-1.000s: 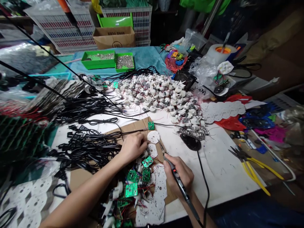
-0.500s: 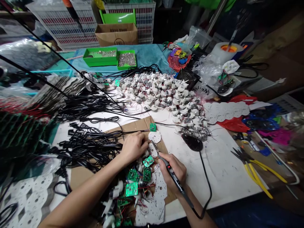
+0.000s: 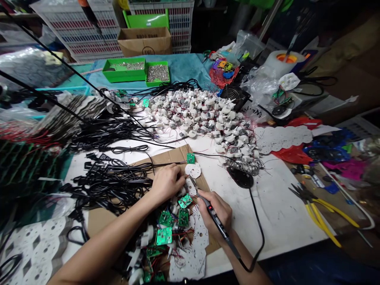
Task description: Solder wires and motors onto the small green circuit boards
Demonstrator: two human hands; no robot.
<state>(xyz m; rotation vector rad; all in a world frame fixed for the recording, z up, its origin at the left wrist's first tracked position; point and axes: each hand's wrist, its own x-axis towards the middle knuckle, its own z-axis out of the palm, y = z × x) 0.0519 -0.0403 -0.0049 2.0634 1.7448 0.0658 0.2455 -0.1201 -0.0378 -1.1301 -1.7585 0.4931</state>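
Note:
My right hand (image 3: 218, 213) is wrapped round a soldering iron (image 3: 219, 226) with a lit red display; its tip points up and left to the white perforated board (image 3: 191, 186). Close by, my left hand (image 3: 168, 180) is closed, fingertips pinched at the board's left edge. What those fingers hold is hidden behind them. Just beyond sit a round white piece (image 3: 193, 171) and a small green circuit board (image 3: 190, 158) with a black cord. Below my hands lie several green circuit boards (image 3: 164, 236), wired to white motors, along the white perforated strip (image 3: 190, 263).
A heap of white motors (image 3: 204, 114) covers the table's middle. Black power cords (image 3: 113, 182) lie left. The iron's stand with a metal coil (image 3: 242, 168) and yellow-handled pliers (image 3: 320, 217) are right. Green trays (image 3: 124, 71) of small metal parts stand behind.
Both hands and the soldering iron stay almost in the same place. The whole view has shifted very slightly.

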